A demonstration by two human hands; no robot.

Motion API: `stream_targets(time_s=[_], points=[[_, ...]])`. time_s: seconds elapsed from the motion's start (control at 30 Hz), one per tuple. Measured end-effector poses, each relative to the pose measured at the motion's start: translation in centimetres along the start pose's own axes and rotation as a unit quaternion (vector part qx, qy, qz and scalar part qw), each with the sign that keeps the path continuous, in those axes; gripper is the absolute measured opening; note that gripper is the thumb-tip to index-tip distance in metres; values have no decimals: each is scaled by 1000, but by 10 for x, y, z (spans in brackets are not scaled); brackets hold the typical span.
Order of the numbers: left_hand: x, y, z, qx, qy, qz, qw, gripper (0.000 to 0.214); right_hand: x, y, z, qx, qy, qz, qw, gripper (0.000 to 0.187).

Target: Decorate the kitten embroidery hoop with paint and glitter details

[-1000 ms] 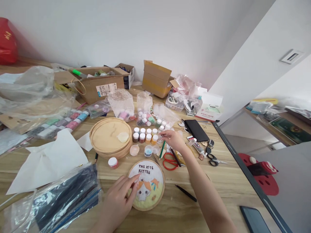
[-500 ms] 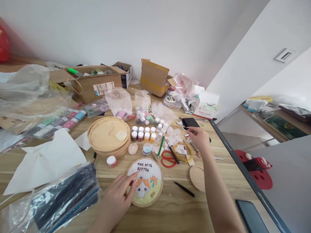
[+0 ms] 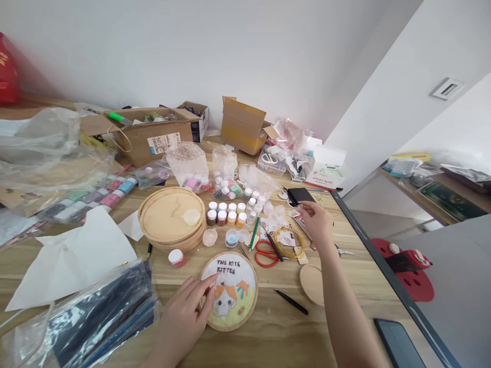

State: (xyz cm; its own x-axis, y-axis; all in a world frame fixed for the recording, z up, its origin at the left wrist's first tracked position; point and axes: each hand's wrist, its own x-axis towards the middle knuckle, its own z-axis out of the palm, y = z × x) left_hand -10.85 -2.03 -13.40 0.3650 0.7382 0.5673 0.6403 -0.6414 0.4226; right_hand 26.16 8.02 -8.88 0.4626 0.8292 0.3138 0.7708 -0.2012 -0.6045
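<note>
A round wooden-rimmed plaque (image 3: 243,268) with a cat picture and dark lettering reading roughly "THE KIT… KITTEN" lies flat on the table. My left hand (image 3: 187,309) rests on its left side, index finger and thumb stretched over the picture. Reaching to the back right, my right hand (image 3: 317,221) has its fingers closed together beside a black pad-like object (image 3: 300,196); what they hold, if anything, I cannot make out. Black tweezers (image 3: 291,301) and a small wooden disc (image 3: 311,286) lie between plaque and right forearm. Red-handled scissors (image 3: 266,254) lie behind the plaque.
Stacked wooden discs (image 3: 169,212), white-capped paint jars (image 3: 231,219) and a coil of golden wire (image 3: 303,245) stand behind. Cardboard boxes (image 3: 153,135) line the wall. Bagged dark material (image 3: 103,306) lies left, a phone (image 3: 399,342) at the right edge.
My right hand has shifted slightly, its fingers drawn closer together. The left hand stays on the plaque. The whole view has tipped a little, so things sit slightly lower.
</note>
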Motion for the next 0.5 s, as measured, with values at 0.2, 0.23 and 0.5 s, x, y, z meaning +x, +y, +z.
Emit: stream_targets(time_s=[0.2,0.23,0.5], points=[[0,0,-1,0,-3,0,1000,23,-13,-45,28,164,-104,-42,980,25],[0,0,-1,0,-3,-2,1000,23,-16,-48,36,156,-115,-42,980,23],[-1,-2,-1,-1,-7,-16,1000,24,-27,-46,71,105,-137,-40,984,20]])
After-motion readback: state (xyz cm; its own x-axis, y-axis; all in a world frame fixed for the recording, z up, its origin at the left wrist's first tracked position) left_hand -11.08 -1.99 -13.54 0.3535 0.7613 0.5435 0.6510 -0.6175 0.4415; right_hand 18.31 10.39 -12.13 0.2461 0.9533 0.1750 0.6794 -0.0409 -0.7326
